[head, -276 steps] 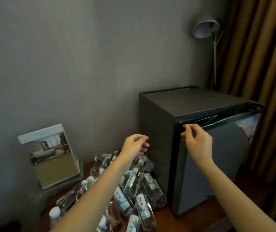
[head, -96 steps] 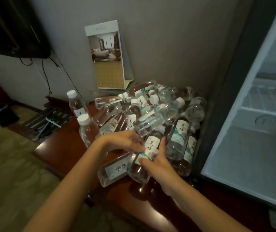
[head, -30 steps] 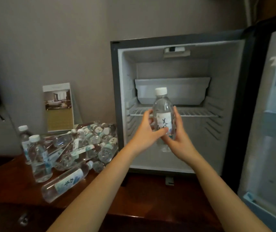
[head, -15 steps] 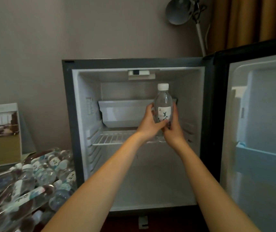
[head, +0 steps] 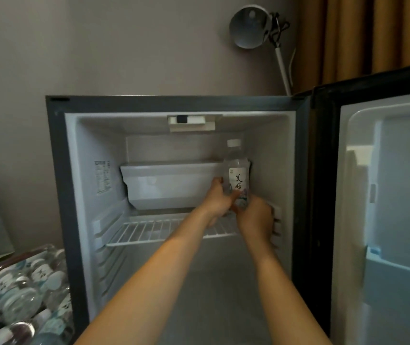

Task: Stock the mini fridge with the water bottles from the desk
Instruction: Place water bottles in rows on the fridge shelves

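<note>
One bottle (head: 236, 175) — gripped upright by left hand (head: 215, 199) and right hand (head: 255, 216) — is at the shelf (head: 154, 230); the pile (head: 17, 290) awaits.

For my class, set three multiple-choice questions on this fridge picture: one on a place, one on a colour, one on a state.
1. Where is the held water bottle? A on the floor; B over the right end of the wire shelf; C in the door rack.
2. Its cap is: A white; B red; C green.
3. The fridge door is: A shut; B barely ajar; C swung wide.
Answers: B, the left hand and right hand grip it inside the mini fridge, above the shelf; A, the cap shows white; C, the door's inner lining faces the camera.
</note>
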The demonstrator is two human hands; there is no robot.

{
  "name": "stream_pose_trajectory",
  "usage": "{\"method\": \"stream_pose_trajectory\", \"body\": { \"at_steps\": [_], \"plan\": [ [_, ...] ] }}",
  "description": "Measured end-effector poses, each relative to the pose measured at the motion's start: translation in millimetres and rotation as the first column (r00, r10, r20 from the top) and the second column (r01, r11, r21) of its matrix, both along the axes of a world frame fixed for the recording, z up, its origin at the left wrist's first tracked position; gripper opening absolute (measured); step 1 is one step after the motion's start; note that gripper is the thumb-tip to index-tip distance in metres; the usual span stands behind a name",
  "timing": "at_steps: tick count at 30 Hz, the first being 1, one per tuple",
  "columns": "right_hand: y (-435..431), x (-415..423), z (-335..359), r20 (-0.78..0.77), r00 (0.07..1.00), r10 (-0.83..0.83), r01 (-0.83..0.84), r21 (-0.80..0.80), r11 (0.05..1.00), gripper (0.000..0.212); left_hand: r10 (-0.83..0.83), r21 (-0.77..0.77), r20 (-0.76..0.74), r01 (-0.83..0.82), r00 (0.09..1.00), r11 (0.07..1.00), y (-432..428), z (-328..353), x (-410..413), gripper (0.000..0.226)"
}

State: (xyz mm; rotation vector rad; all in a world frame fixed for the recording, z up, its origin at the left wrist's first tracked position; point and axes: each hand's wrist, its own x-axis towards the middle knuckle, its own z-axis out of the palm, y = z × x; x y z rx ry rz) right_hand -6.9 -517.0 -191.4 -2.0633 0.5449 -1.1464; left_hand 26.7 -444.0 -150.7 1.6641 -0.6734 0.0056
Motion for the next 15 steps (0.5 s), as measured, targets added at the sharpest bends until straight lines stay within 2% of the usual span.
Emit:
{"method": "stream_pose_trajectory", "body": {
  "at_steps": [7, 10, 15],
  "plan": [
    [7.5, -4.6, 3.6, -0.018, 0.993, -0.116, 0.117, 0.06, 0.991, 0.025, -0.007, 0.007, -0.013, 0.007, 1.0, 1.0, -10.8, -4.7, 10.8, 0.047],
    [11.2, -6.2, 1.9, -0.045, 0.99, -0.132, 0.133, 0.006, 0.991, 0.027, 0.014, 0.04, -0.009, -0.013, 1.0, 0.999, -10.3, -7.2, 11.2, 0.044],
    [14.6, -15.8, 0.8, -0.019, 0.992, -0.126, 0.126, -0.003, 0.992, 0.033, 0.055, 0.069, 0.033, -0.058, 0.998, 0.996, -10.0, -9.2, 10.5, 0.055]
  ]
}}
